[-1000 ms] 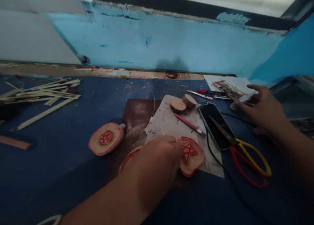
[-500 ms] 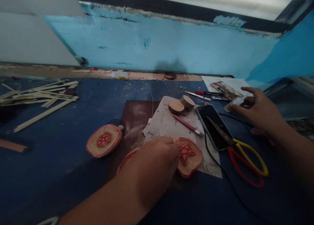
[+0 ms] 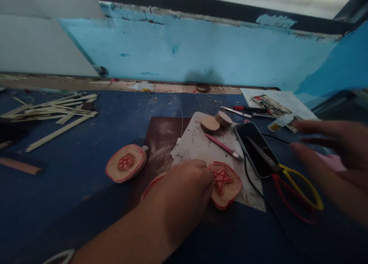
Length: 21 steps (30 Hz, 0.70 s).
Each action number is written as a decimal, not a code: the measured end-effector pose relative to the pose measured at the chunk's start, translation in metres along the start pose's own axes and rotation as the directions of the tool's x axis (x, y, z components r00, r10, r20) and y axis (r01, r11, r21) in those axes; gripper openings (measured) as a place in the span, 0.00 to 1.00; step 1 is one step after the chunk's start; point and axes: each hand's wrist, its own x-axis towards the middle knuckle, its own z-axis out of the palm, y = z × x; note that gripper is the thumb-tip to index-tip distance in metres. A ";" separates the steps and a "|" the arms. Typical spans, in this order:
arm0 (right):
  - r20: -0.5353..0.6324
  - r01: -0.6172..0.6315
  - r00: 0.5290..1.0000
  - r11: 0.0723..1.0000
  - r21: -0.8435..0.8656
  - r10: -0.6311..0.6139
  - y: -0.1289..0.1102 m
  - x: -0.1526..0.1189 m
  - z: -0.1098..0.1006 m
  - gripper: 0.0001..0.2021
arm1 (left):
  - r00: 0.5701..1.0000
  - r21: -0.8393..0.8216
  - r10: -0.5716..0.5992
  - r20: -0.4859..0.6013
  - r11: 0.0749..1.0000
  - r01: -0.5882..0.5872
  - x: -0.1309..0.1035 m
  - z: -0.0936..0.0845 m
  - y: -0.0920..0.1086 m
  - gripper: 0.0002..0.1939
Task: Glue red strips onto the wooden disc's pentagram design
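Observation:
My left hand (image 3: 188,189) is closed low in the middle, back of the hand toward me; what its fingertips pinch is hidden. They lie at the left edge of a wood slice with a red star (image 3: 223,185). Partly covered behind the hand is another red-rimmed piece (image 3: 151,185). A wood slice with a red flower (image 3: 125,163) sits further left. My right hand (image 3: 330,152), blurred by motion, has its fingers apart and holds nothing. Just left of its fingertips lies a small translucent glue bottle (image 3: 283,122).
Scissors (image 3: 299,187) lie partly on a phone (image 3: 253,149) with a black cable. A pink-handled cutter (image 3: 224,147) and two plain wood slices (image 3: 209,124) rest on paper (image 3: 191,149). Thin wooden sticks (image 3: 60,110) are piled left. Brown sandpaper (image 3: 163,133) is beneath the paper.
My right hand has let go of the small glue bottle and drawn back right and toward me. My left hand keeps its closed pose beside the star slice. The view has shifted slightly.

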 end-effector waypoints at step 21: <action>0.740 -0.755 0.612 0.073 0.652 -0.281 -0.055 -0.011 0.070 0.08 | 0.995 -0.189 -0.016 -0.097 0.982 -0.002 -0.004 0.014 -0.011 0.15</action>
